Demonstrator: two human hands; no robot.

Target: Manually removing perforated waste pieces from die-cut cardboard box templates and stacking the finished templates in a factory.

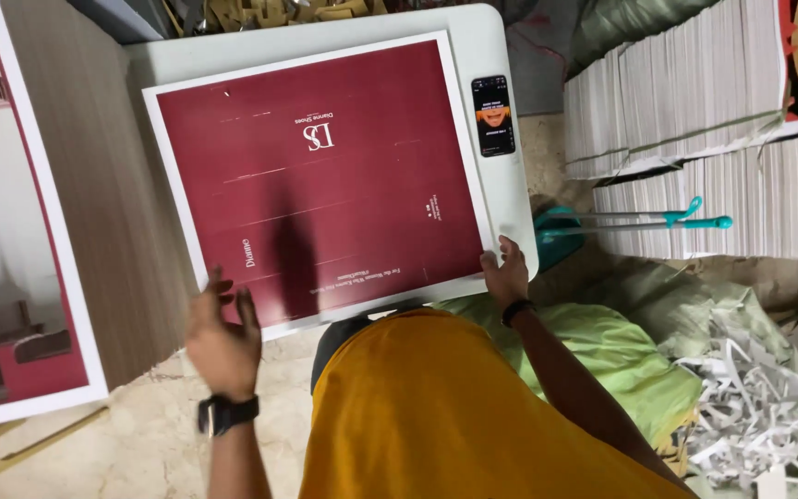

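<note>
A large dark red printed card sheet (316, 176) with a white border lies flat on a white table (510, 199). My right hand (506, 273) rests on the sheet's near right corner, thumb and fingers on its edge. My left hand (222, 331) hovers at the sheet's near left corner, fingers spread and slightly blurred, touching or just above the edge. Both wrists wear dark bands, the left a watch. My orange shirt (436, 416) fills the lower middle.
A phone (493, 115) with a lit screen lies on the table's right side. A second big printed sheet (39, 203) leans at the left. Tied stacks of white sheets (695, 102) stand at right, with teal-handled rods (639, 220), green sacking and paper trimmings (759, 407) below.
</note>
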